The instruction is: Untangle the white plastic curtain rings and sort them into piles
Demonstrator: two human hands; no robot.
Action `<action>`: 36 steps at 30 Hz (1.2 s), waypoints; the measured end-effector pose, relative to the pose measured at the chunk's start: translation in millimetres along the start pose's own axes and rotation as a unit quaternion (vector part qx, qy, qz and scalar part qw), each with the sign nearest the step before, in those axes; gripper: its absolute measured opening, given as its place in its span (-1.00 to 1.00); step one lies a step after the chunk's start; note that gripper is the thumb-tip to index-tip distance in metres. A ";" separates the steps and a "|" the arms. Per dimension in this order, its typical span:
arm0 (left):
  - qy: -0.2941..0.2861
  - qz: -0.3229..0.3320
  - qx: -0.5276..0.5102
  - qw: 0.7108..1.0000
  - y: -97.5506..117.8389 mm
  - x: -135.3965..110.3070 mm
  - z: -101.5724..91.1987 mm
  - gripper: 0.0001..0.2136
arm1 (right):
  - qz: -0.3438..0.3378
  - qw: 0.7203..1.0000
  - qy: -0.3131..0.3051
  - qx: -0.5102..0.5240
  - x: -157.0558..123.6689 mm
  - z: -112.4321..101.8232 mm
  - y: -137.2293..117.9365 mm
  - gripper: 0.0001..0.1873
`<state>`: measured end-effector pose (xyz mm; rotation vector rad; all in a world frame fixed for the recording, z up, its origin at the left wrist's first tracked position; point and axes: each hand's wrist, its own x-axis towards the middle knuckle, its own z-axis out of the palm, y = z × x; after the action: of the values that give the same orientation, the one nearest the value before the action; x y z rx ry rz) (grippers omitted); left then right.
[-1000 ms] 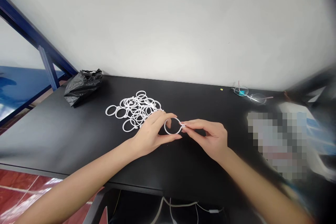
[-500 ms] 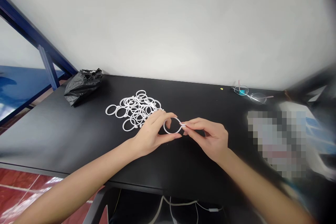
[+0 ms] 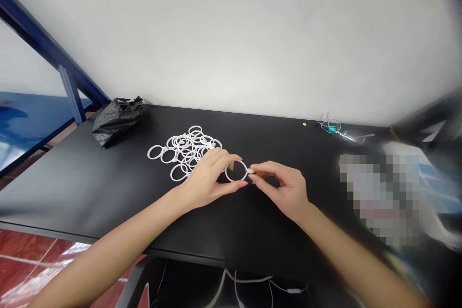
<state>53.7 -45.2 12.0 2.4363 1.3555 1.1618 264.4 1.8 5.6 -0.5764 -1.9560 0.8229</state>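
A white plastic ring (image 3: 237,181) is held just above the black table between my two hands. My left hand (image 3: 212,175) curls around its left side, with the thumb below and the fingers above. At the ring's right end is a small white clasp-like tab (image 3: 250,171), pinched between the thumb and forefinger of my right hand (image 3: 283,183). Just left of and behind my left hand lies a loose pile of similar white rings (image 3: 179,143), partly hidden by that hand.
The black table (image 3: 108,192) runs against a pale wall. A crumpled black plastic bag (image 3: 117,119) sits at the back left. Eyeglasses (image 3: 339,131) rest at the back right, near a blurred-out item (image 3: 382,197). White cables (image 3: 249,280) hang under the front edge.
The view has shifted slightly. My right thumb and forefinger have moved a little left along the ring's tab and sit closer to my left hand. The ring stays held by both hands.
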 end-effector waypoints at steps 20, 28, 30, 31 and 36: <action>-0.045 -0.226 0.144 0.962 -72.3 -52.2 -63.9 -0.43 | 0.082 0.995 -0.001 -0.056 1.3 14.7 3.6 -0.81; -0.086 -0.245 0.070 0.963 -100.8 -59.7 -64.8 0.01 | 0.142 0.956 -0.209 -0.152 51.1 77.5 25.2 0.06; -0.096 -0.210 0.048 0.972 -106.2 -53.0 -62.9 0.02 | 0.128 0.942 -0.260 -0.171 71.9 88.7 35.0 0.11; -0.105 -0.193 0.045 0.974 -108.2 -49.1 -61.4 0.02 | 0.118 0.936 -0.284 -0.172 80.2 92.4 39.3 0.09; -0.138 -0.142 0.047 0.979 -110.3 -30.6 -47.9 -0.07 | 0.084 0.937 -0.294 -0.171 89.7 94.0 51.3 -0.03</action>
<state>-62.2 -15.3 -20.5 2.2571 1.6290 0.6807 142.7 66.7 -16.1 -0.7721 -2.6612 0.8261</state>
